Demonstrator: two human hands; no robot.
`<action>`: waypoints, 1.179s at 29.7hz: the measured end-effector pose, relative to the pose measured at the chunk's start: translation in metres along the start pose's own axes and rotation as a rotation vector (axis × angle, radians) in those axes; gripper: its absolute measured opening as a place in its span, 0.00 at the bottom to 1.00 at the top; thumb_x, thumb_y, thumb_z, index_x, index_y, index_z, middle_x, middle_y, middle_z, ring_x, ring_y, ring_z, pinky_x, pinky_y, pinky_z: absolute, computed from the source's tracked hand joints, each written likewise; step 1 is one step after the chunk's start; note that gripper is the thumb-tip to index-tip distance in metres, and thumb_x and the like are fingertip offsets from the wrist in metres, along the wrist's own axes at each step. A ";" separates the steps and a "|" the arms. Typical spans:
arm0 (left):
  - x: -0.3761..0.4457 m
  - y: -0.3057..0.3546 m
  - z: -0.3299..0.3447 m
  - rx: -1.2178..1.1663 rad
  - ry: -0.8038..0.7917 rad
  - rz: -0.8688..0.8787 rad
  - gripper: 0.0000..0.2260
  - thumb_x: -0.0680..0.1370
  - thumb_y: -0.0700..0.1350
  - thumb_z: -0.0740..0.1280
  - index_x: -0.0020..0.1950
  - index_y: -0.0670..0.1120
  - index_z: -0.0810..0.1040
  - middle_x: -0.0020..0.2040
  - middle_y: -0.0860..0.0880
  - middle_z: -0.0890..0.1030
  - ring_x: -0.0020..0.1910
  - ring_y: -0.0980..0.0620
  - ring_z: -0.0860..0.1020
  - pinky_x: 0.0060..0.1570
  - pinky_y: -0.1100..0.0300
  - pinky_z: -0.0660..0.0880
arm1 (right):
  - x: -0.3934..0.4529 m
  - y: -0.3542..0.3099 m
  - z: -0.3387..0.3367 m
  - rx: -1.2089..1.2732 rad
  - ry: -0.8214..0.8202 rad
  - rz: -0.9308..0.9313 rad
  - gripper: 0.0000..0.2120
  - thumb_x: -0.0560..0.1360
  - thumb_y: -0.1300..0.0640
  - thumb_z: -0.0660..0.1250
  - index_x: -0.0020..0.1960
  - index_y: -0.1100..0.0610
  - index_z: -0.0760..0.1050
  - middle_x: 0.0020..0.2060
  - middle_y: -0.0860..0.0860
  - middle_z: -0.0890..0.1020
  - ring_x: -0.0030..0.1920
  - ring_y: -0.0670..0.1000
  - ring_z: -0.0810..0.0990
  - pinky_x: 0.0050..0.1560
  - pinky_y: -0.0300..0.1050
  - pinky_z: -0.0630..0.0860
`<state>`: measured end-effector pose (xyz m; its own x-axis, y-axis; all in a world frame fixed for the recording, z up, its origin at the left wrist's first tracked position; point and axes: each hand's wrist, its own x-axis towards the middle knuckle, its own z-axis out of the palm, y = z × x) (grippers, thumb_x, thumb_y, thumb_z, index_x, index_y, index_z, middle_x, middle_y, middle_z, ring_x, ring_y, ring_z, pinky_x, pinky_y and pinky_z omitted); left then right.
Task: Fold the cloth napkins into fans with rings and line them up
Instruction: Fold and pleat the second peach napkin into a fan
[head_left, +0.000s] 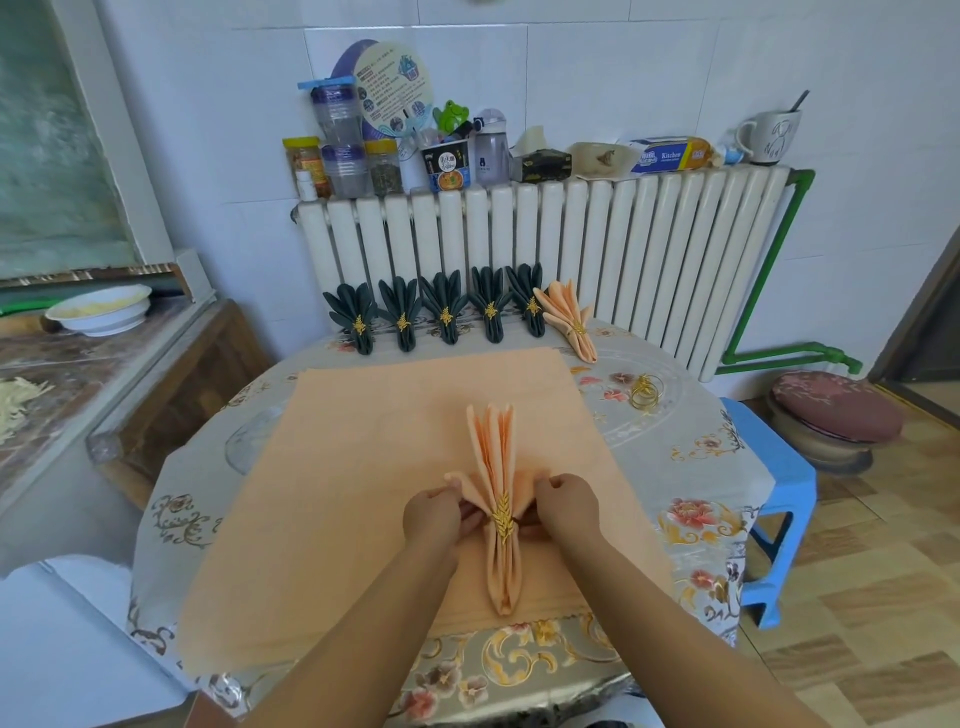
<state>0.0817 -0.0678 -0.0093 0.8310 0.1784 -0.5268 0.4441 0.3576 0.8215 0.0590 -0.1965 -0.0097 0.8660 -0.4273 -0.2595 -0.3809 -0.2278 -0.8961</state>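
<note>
A pleated peach napkin (496, 457) lies lengthwise on a flat peach cloth (363, 467), cinched by a gold wheat-ear ring (503, 515). My left hand (434, 514) pinches the left pleats beside the ring. My right hand (563, 506) pinches the right pleats, pulling them outward. At the table's far edge stand several dark green fan napkins (447, 312) with gold rings in a row, and a finished peach fan (569, 319) lies at the row's right end. Loose gold rings (645, 393) sit on the tablecloth to the right.
The round table (691, 457) has a floral cover. A white radiator (571, 239) behind it carries jars, bottles and a mug. A blue stool (774, 499) and a cushioned stool (831, 415) stand to the right. A bowl (101, 309) rests on the left counter.
</note>
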 end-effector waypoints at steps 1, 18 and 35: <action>0.000 0.000 0.000 0.015 -0.001 0.007 0.07 0.80 0.39 0.63 0.44 0.37 0.74 0.41 0.41 0.80 0.38 0.47 0.79 0.38 0.56 0.78 | 0.000 0.000 0.000 0.007 -0.006 0.001 0.15 0.81 0.54 0.55 0.39 0.60 0.70 0.29 0.56 0.81 0.27 0.54 0.81 0.34 0.44 0.79; 0.008 0.013 0.008 0.341 -0.088 0.111 0.08 0.79 0.39 0.65 0.41 0.39 0.75 0.42 0.40 0.82 0.41 0.44 0.81 0.40 0.52 0.80 | 0.004 -0.014 0.005 -0.008 -0.010 -0.032 0.14 0.75 0.56 0.64 0.36 0.64 0.80 0.31 0.57 0.82 0.31 0.55 0.82 0.38 0.51 0.82; 0.171 0.104 0.139 0.185 -0.151 0.096 0.05 0.79 0.37 0.65 0.45 0.35 0.75 0.43 0.37 0.81 0.37 0.43 0.80 0.40 0.52 0.79 | 0.213 -0.104 0.021 -0.022 0.037 -0.071 0.15 0.77 0.53 0.62 0.36 0.58 0.79 0.34 0.53 0.83 0.36 0.53 0.84 0.44 0.51 0.82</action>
<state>0.3164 -0.1282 0.0162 0.9067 0.0592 -0.4177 0.4033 0.1689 0.8993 0.2895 -0.2455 0.0207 0.8789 -0.4411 -0.1816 -0.3263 -0.2780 -0.9035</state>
